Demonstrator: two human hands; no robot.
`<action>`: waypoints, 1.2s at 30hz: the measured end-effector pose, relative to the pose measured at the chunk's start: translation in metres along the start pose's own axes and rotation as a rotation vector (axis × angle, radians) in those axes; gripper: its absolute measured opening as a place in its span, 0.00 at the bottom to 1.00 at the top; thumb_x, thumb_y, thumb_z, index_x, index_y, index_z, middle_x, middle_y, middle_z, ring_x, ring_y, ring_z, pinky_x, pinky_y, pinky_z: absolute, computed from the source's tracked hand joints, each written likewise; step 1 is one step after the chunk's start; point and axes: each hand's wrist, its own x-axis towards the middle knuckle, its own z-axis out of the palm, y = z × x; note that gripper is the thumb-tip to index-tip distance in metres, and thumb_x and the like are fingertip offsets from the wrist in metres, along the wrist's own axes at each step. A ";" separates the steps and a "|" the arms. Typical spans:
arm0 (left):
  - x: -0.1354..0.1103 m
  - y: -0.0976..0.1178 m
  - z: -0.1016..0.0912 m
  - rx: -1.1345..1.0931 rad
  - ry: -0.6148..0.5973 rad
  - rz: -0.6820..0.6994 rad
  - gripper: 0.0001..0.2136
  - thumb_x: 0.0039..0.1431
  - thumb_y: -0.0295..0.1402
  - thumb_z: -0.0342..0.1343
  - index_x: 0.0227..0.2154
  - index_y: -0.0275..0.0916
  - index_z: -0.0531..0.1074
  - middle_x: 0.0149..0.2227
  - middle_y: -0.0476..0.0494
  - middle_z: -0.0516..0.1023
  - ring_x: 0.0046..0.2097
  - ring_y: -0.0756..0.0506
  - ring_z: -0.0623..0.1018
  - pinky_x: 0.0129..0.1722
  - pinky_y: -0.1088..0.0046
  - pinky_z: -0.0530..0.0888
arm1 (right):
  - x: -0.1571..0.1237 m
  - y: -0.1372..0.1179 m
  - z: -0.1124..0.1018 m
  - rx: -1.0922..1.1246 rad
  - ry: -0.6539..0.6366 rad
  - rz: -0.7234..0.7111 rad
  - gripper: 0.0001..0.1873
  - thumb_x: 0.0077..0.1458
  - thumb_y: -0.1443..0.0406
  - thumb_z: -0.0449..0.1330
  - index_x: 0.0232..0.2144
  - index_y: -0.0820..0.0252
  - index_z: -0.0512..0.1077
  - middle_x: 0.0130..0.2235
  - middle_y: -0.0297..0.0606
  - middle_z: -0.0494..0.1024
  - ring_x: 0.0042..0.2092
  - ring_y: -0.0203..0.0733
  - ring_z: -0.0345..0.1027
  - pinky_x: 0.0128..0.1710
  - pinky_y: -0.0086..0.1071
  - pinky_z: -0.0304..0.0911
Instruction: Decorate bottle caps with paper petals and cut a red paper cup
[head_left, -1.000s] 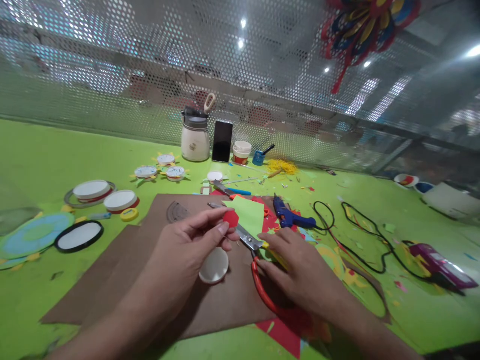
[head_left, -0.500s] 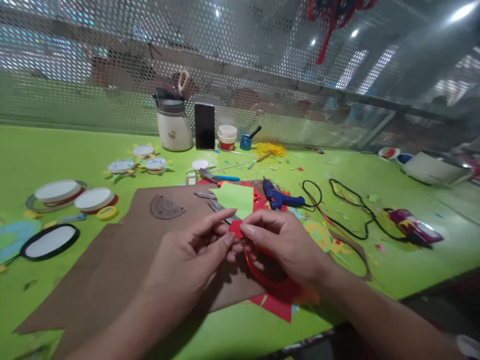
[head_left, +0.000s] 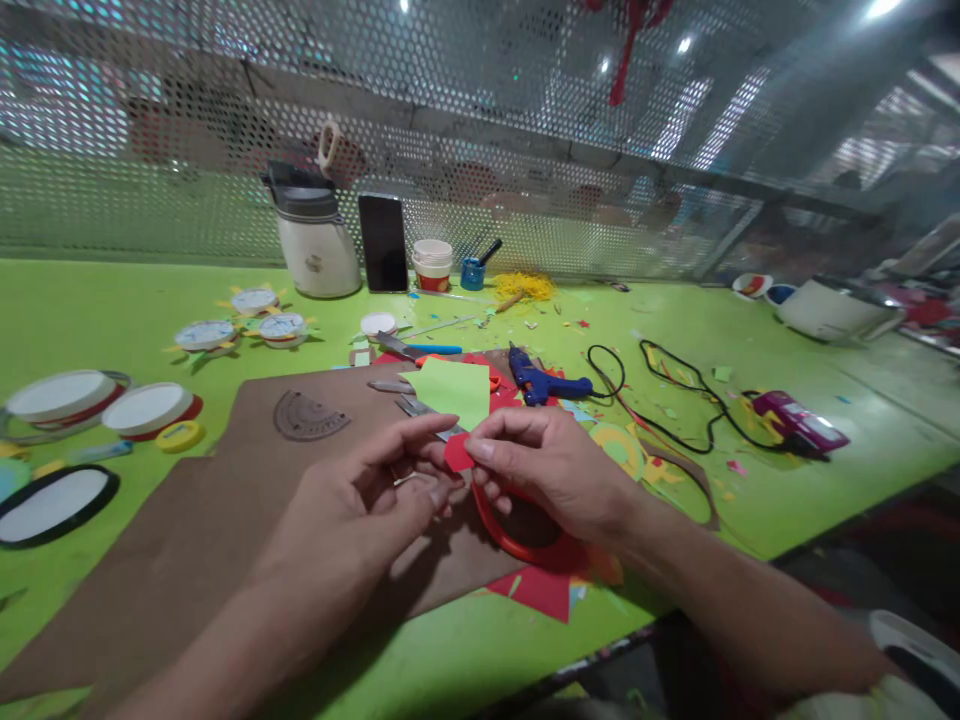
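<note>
So we've got the small red paper piece (head_left: 456, 454) up above the brown cardboard (head_left: 247, 500), pinched between right hand (head_left: 555, 465) thumb and forefinger, while the left hand (head_left: 360, 500) sits right beside it, thumb parted from its forefinger, other fingers curled, and we can't tell if they touch the paper. Progress-wise, we'd call the piece already cut out but not fixed to anything, with the red-handled scissors (head_left: 517, 548) lying below, and no readable brands, just a tiny illegible mark on the white jar (head_left: 319, 250)
</note>
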 end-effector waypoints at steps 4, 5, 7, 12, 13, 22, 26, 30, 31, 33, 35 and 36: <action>-0.003 0.002 0.006 0.016 -0.030 0.005 0.22 0.47 0.35 0.67 0.47 0.39 0.76 0.33 0.39 0.82 0.38 0.39 0.81 0.39 0.61 0.78 | -0.002 -0.001 -0.006 -0.067 -0.054 0.002 0.15 0.48 0.57 0.70 0.29 0.62 0.73 0.24 0.29 0.73 0.23 0.28 0.63 0.23 0.23 0.61; -0.004 0.003 0.008 0.034 -0.009 0.013 0.21 0.47 0.35 0.68 0.46 0.39 0.77 0.31 0.40 0.82 0.36 0.39 0.81 0.37 0.62 0.78 | -0.003 -0.002 -0.007 -0.089 -0.068 0.003 0.15 0.49 0.57 0.69 0.29 0.62 0.73 0.24 0.29 0.72 0.23 0.28 0.63 0.23 0.23 0.61; -0.005 0.005 0.010 0.058 0.046 0.028 0.20 0.45 0.34 0.69 0.44 0.39 0.78 0.29 0.42 0.81 0.34 0.41 0.81 0.35 0.64 0.78 | -0.004 -0.003 -0.008 -0.124 -0.091 0.004 0.16 0.50 0.55 0.68 0.29 0.62 0.72 0.23 0.29 0.72 0.22 0.27 0.62 0.22 0.23 0.59; -0.006 0.005 0.012 0.082 0.130 0.033 0.18 0.41 0.35 0.71 0.38 0.39 0.80 0.28 0.42 0.81 0.32 0.42 0.80 0.31 0.68 0.78 | -0.006 -0.008 -0.007 -0.162 -0.095 0.010 0.16 0.49 0.55 0.69 0.29 0.62 0.72 0.22 0.28 0.70 0.21 0.28 0.59 0.21 0.24 0.55; -0.006 0.005 0.013 0.091 0.134 0.032 0.18 0.40 0.35 0.71 0.38 0.39 0.81 0.28 0.42 0.81 0.32 0.42 0.80 0.31 0.68 0.78 | -0.006 -0.008 -0.006 -0.172 -0.097 0.009 0.16 0.48 0.55 0.69 0.29 0.62 0.72 0.21 0.27 0.70 0.20 0.28 0.58 0.20 0.24 0.55; -0.012 0.012 0.016 0.184 0.182 0.105 0.16 0.38 0.35 0.72 0.35 0.42 0.81 0.31 0.42 0.81 0.36 0.39 0.80 0.32 0.68 0.79 | -0.008 -0.009 -0.007 -0.107 -0.116 -0.032 0.14 0.55 0.56 0.64 0.28 0.62 0.72 0.23 0.29 0.71 0.21 0.27 0.60 0.21 0.23 0.56; -0.015 0.015 0.017 0.200 0.213 0.165 0.15 0.39 0.35 0.72 0.34 0.42 0.80 0.30 0.44 0.80 0.36 0.41 0.80 0.34 0.69 0.78 | -0.007 -0.007 -0.008 -0.017 -0.068 -0.059 0.18 0.58 0.52 0.61 0.31 0.63 0.74 0.24 0.30 0.71 0.23 0.27 0.63 0.22 0.22 0.60; -0.014 0.015 0.019 0.171 0.243 0.199 0.13 0.39 0.33 0.71 0.32 0.42 0.80 0.30 0.44 0.79 0.35 0.42 0.79 0.34 0.69 0.78 | -0.009 -0.006 -0.008 -0.064 -0.051 -0.051 0.17 0.56 0.53 0.63 0.31 0.63 0.73 0.24 0.30 0.71 0.23 0.27 0.62 0.22 0.22 0.59; -0.013 0.015 0.019 0.164 0.246 0.205 0.13 0.39 0.32 0.71 0.31 0.42 0.80 0.30 0.44 0.79 0.36 0.42 0.79 0.34 0.68 0.78 | -0.009 -0.006 -0.008 -0.075 -0.052 -0.047 0.17 0.56 0.53 0.63 0.30 0.63 0.73 0.25 0.30 0.71 0.23 0.27 0.61 0.21 0.22 0.59; -0.012 0.014 0.019 0.163 0.242 0.213 0.12 0.39 0.32 0.71 0.31 0.43 0.80 0.30 0.44 0.79 0.37 0.41 0.79 0.35 0.68 0.78 | -0.010 -0.007 -0.008 -0.080 -0.045 -0.042 0.17 0.54 0.53 0.64 0.30 0.62 0.73 0.25 0.30 0.71 0.23 0.27 0.61 0.22 0.22 0.58; -0.012 0.014 0.018 0.175 0.232 0.208 0.12 0.39 0.32 0.71 0.31 0.44 0.80 0.31 0.44 0.80 0.38 0.41 0.79 0.35 0.68 0.78 | -0.011 -0.008 -0.009 -0.087 -0.029 -0.047 0.17 0.53 0.53 0.65 0.30 0.63 0.73 0.24 0.29 0.71 0.23 0.27 0.61 0.22 0.22 0.58; -0.012 0.014 0.018 0.183 0.230 0.206 0.12 0.39 0.32 0.71 0.31 0.44 0.80 0.31 0.44 0.80 0.38 0.41 0.79 0.36 0.69 0.78 | -0.011 -0.008 -0.009 -0.096 -0.022 -0.051 0.18 0.53 0.52 0.66 0.30 0.63 0.73 0.24 0.29 0.71 0.23 0.27 0.61 0.23 0.23 0.58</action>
